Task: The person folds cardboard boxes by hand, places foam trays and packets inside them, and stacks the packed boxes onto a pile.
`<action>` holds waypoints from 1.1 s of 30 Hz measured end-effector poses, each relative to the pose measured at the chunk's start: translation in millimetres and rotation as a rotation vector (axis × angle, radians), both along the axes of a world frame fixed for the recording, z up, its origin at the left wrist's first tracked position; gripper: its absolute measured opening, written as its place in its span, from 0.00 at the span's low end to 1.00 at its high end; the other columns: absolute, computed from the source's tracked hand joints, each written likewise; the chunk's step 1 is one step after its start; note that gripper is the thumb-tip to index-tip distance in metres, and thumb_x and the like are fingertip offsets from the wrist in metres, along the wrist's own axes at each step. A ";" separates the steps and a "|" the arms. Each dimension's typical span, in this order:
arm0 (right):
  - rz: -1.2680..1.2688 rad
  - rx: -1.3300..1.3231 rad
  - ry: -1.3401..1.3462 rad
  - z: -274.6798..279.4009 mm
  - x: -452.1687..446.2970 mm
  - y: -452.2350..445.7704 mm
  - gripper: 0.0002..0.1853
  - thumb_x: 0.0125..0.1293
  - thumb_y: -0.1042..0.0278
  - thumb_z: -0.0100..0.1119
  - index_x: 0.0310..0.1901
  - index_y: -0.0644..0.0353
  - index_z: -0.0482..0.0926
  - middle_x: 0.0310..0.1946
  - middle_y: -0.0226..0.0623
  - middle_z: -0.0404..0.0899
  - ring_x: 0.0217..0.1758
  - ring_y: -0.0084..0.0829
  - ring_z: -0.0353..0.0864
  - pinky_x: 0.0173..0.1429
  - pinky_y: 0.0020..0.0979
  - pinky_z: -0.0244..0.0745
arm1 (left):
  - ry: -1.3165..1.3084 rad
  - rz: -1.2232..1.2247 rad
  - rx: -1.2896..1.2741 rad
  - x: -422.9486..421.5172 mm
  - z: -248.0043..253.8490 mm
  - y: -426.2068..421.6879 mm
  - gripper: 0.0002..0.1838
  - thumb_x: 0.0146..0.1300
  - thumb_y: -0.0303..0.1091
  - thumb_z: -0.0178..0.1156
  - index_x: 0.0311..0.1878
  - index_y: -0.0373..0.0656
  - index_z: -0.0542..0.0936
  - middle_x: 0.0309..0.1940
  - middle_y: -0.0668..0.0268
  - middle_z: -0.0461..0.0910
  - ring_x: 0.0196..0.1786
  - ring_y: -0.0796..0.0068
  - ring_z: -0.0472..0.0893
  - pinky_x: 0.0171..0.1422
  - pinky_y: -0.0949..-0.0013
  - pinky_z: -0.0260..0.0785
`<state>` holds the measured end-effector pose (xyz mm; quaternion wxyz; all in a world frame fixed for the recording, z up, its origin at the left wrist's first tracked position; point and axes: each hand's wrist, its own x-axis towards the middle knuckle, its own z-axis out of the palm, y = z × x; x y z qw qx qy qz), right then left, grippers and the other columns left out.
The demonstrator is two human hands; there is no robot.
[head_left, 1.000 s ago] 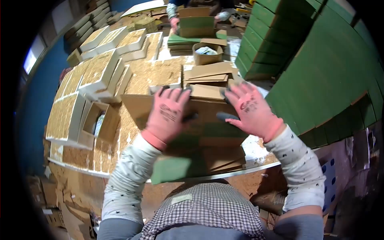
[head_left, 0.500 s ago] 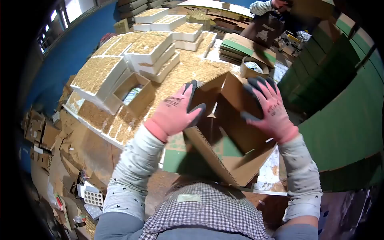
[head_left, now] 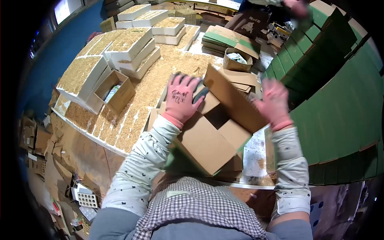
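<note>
In front of me is a cardboard box (head_left: pixel 208 142), brown inside and green outside, with several flaps folded inward. A dark gap shows between them. One wide flap (head_left: pixel 236 100) stands up at a slant on the far right side. My left hand (head_left: pixel 182 98), in a pink glove with dark fingertips, lies with fingers spread on the box's left far corner. At the outer edge of the raised flap is my right hand (head_left: pixel 275 105), gloved alike and blurred. Its thumb is apart from the fingers, and its fingertips are hard to make out.
White foam trays of straw-coloured material (head_left: pixel 130 42) are stacked at the left. An open carton (head_left: pixel 116 94) and a round container (head_left: pixel 238 60) hold small packets. Flattened cardboard (head_left: pixel 230 40) lies farther back. Green cartons (head_left: pixel 336 124) form a wall at right. A co-worker (head_left: pixel 252 22) stands beyond.
The box, open inside before, now has flaps folded over its top, with one flap standing. My left hand moved onto its far corner; my right hand moved outside the standing flap.
</note>
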<state>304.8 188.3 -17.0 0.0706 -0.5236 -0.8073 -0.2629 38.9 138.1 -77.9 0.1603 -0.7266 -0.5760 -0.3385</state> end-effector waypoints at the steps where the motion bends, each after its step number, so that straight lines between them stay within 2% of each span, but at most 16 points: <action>1: 0.162 -0.088 0.119 -37.0 -12.9 -16.6 0.33 0.61 0.46 0.51 0.60 0.64 0.65 0.48 0.50 0.70 0.50 0.45 0.71 0.48 0.44 0.68 | -0.054 0.073 0.083 -1.9 2.5 -2.1 0.27 0.58 0.48 0.56 0.57 0.44 0.71 0.53 0.57 0.72 0.56 0.56 0.70 0.64 0.56 0.58; 4: 0.268 -0.532 0.330 -82.0 -47.8 -75.7 0.34 0.66 0.49 0.48 0.66 0.64 0.57 0.60 0.56 0.63 0.60 0.49 0.67 0.61 0.40 0.65 | -0.005 0.342 -0.197 -8.6 -27.2 -0.6 0.24 0.57 0.47 0.58 0.54 0.45 0.74 0.50 0.56 0.74 0.53 0.55 0.72 0.62 0.55 0.60; 7: 0.296 -1.048 0.753 -92.3 43.3 -27.0 0.31 0.65 0.54 0.51 0.64 0.66 0.60 0.57 0.49 0.69 0.53 0.40 0.73 0.59 0.32 0.68 | -0.237 0.037 -0.128 -25.1 -10.1 -45.2 0.26 0.59 0.52 0.52 0.52 0.41 0.75 0.45 0.55 0.78 0.50 0.55 0.76 0.59 0.54 0.62; 9: 0.158 -1.079 0.973 -79.3 58.5 -23.8 0.31 0.62 0.53 0.57 0.60 0.67 0.64 0.48 0.46 0.75 0.46 0.38 0.77 0.53 0.32 0.72 | -0.401 -0.201 0.044 -49.5 21.9 -72.6 0.25 0.61 0.52 0.50 0.49 0.39 0.77 0.44 0.53 0.79 0.49 0.56 0.77 0.59 0.54 0.63; 10: 0.019 -1.029 1.173 -34.8 48.4 -46.4 0.32 0.60 0.49 0.60 0.57 0.68 0.68 0.43 0.48 0.79 0.43 0.46 0.79 0.51 0.35 0.74 | -0.499 -0.349 0.176 -59.3 31.8 -86.4 0.23 0.62 0.49 0.49 0.46 0.38 0.77 0.45 0.53 0.79 0.49 0.56 0.77 0.61 0.55 0.62; 12: 0.361 -0.744 0.975 -13.9 36.2 -65.2 0.30 0.46 0.52 0.70 0.45 0.66 0.75 0.35 0.44 0.80 0.39 0.42 0.79 0.45 0.33 0.74 | -0.823 -0.393 0.296 -58.4 -3.1 -97.0 0.19 0.67 0.41 0.45 0.49 0.36 0.76 0.47 0.54 0.78 0.51 0.64 0.77 0.62 0.62 0.62; 14: 0.632 -0.578 0.489 10.1 6.0 -75.3 0.27 0.33 0.54 0.76 0.35 0.61 0.79 0.28 0.39 0.79 0.35 0.40 0.79 0.39 0.31 0.74 | -1.959 -0.566 -0.073 -63.4 -65.5 -92.2 0.18 0.68 0.39 0.48 0.51 0.35 0.76 0.47 0.59 0.78 0.53 0.69 0.75 0.61 0.66 0.63; 16: 0.551 -0.695 0.107 -56.1 -11.5 -64.1 0.21 0.30 0.53 0.74 0.28 0.52 0.80 0.24 0.30 0.78 0.32 0.35 0.79 0.39 0.35 0.72 | -1.325 -0.018 -0.209 -96.8 -119.9 -98.7 0.19 0.66 0.39 0.53 0.54 0.35 0.72 0.46 0.58 0.77 0.51 0.68 0.74 0.59 0.69 0.65; 17: 0.565 -0.706 0.072 -67.0 -17.1 -70.6 0.20 0.31 0.53 0.74 0.27 0.50 0.80 0.23 0.28 0.77 0.32 0.34 0.78 0.39 0.34 0.71 | -1.268 0.221 0.033 -117.7 -147.3 -96.8 0.22 0.64 0.36 0.56 0.59 0.36 0.69 0.45 0.58 0.76 0.51 0.70 0.73 0.56 0.69 0.66; 18: 0.574 -0.711 0.040 -75.3 -22.1 -74.5 0.18 0.31 0.52 0.73 0.26 0.48 0.79 0.22 0.27 0.77 0.31 0.33 0.78 0.39 0.33 0.70 | -1.544 0.324 0.020 -146.8 -133.8 -97.1 0.34 0.60 0.33 0.61 0.66 0.36 0.57 0.52 0.58 0.69 0.48 0.68 0.71 0.55 0.70 0.67; 21: 0.531 -0.659 0.113 -78.7 -20.5 -81.7 0.16 0.32 0.52 0.72 0.24 0.46 0.79 0.21 0.25 0.75 0.30 0.31 0.76 0.41 0.34 0.67 | -1.308 0.808 0.166 -229.7 -128.3 -78.5 0.47 0.55 0.38 0.67 0.70 0.35 0.48 0.60 0.48 0.63 0.56 0.59 0.70 0.59 0.63 0.65; 24: 0.497 -0.684 0.106 -74.7 -27.5 -78.3 0.15 0.31 0.52 0.72 0.22 0.46 0.79 0.20 0.24 0.75 0.29 0.31 0.75 0.41 0.34 0.67 | -1.031 0.932 -0.133 -287.6 -176.5 -25.0 0.42 0.54 0.44 0.65 0.64 0.32 0.55 0.53 0.44 0.73 0.56 0.48 0.74 0.61 0.58 0.64; 27: 0.474 -0.711 0.126 -78.3 -31.9 -74.5 0.16 0.29 0.53 0.73 0.21 0.46 0.79 0.20 0.25 0.75 0.29 0.31 0.75 0.41 0.34 0.67 | -0.966 0.905 -0.155 -295.9 -173.4 23.9 0.46 0.53 0.45 0.64 0.64 0.26 0.49 0.60 0.36 0.64 0.63 0.45 0.67 0.67 0.61 0.58; 28: 0.454 -0.753 0.126 -78.3 -29.9 -74.8 0.16 0.28 0.53 0.73 0.21 0.47 0.79 0.20 0.25 0.75 0.29 0.31 0.75 0.41 0.34 0.67 | -1.039 0.863 -0.346 -295.2 -147.9 16.0 0.49 0.54 0.48 0.63 0.67 0.27 0.47 0.62 0.38 0.62 0.63 0.46 0.66 0.68 0.63 0.58; 30: 0.472 -0.726 0.115 -80.3 -26.9 -75.0 0.17 0.26 0.53 0.73 0.21 0.47 0.79 0.20 0.26 0.75 0.29 0.32 0.75 0.40 0.34 0.67 | -0.955 0.637 -0.305 -312.9 -164.7 -6.7 0.47 0.55 0.50 0.62 0.67 0.28 0.51 0.63 0.42 0.62 0.65 0.47 0.64 0.69 0.60 0.55; 33: 0.489 -0.704 0.142 -82.2 -26.3 -75.6 0.18 0.26 0.53 0.73 0.22 0.48 0.78 0.20 0.26 0.75 0.28 0.33 0.75 0.39 0.34 0.67 | -0.498 0.800 -0.106 -243.3 -135.0 -111.3 0.40 0.60 0.49 0.58 0.66 0.31 0.57 0.66 0.47 0.59 0.70 0.51 0.56 0.74 0.53 0.44</action>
